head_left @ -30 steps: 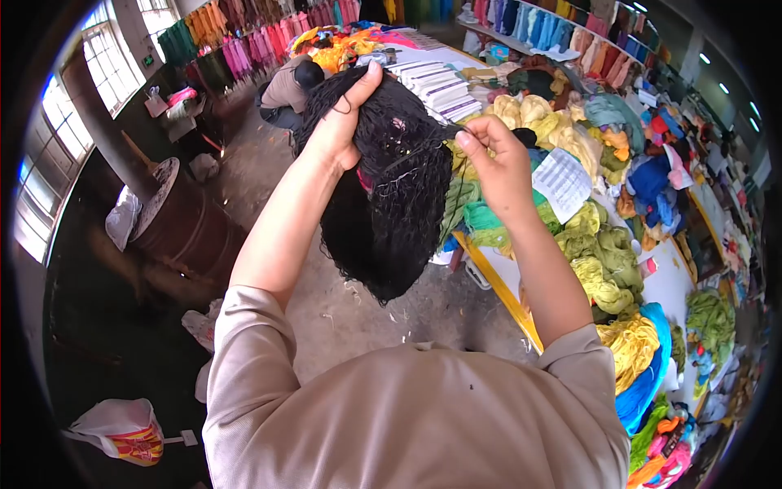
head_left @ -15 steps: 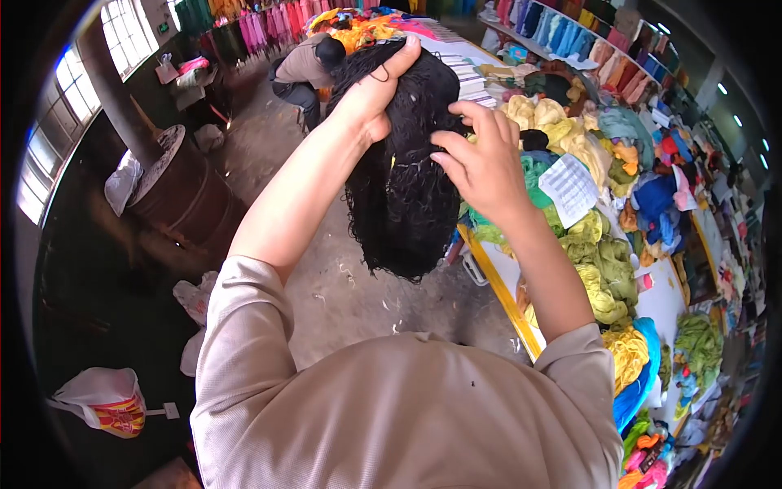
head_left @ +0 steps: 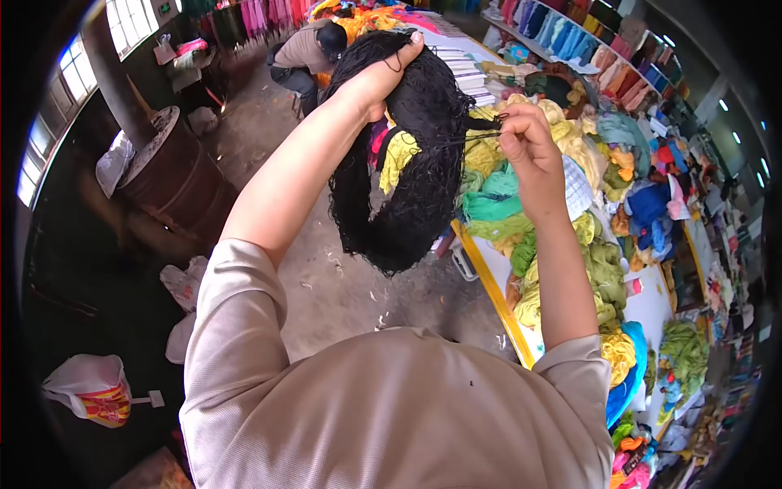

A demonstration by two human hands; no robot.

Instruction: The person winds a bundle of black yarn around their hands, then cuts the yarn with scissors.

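A large looped skein of black yarn (head_left: 432,175) hangs in front of me, off the floor. My left hand (head_left: 381,81) is closed round its upper part, thumb on top, and the strands hide most of the fingers. To the right, my right hand (head_left: 529,147) pinches a few black strands and holds them out sideways from the skein. Those strands run taut between the skein and my fingertips. Through the skein's open loop some yellow and pink material shows. Behind my right hand, green yarn (head_left: 497,196) and yellow yarn lie on the table.
A long table (head_left: 497,297) with a yellow edge runs along my right, heaped with coloured skeins and a paper sheet (head_left: 577,187). At left stand a rusty barrel stove (head_left: 175,175) and plastic bags (head_left: 98,389). Another person (head_left: 305,57) bends over beyond the skein.
My right hand has moved right, from beside the skein with fingers apart to pinching strands drawn out from it. The skein's loop has spread open, while my left hand keeps its hold.
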